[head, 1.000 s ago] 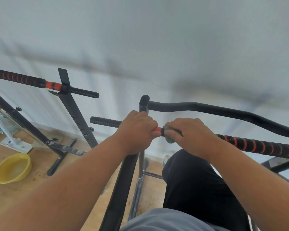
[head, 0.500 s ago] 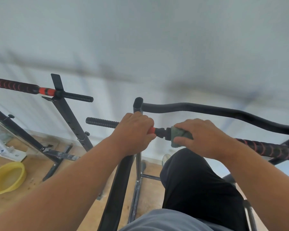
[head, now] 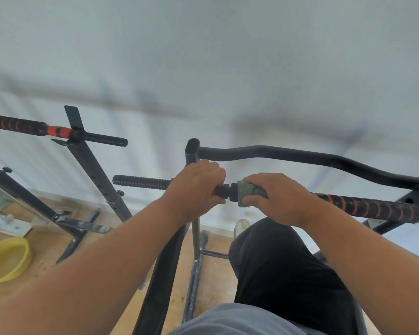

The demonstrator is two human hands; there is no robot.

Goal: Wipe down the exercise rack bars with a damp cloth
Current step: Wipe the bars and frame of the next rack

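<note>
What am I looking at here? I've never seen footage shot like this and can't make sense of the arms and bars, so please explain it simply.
The picture comes from a camera worn on a person's head, looking forward and down, so the two forearms reaching in from below are their own. No robot is involved.

They stand at a black metal exercise rack. The left hand grips a horizontal bar wrapped in black and red. The right hand holds a green cloth wrapped around that same bar, just beside the left hand, as for wiping.

Further left stands a second upright carrying another red-and-black bar. Below is a wooden floor, with a yellow basin at the left edge. The dark shape under the right arm is the person's trouser leg. The background is a pale, blurred wall.
</note>
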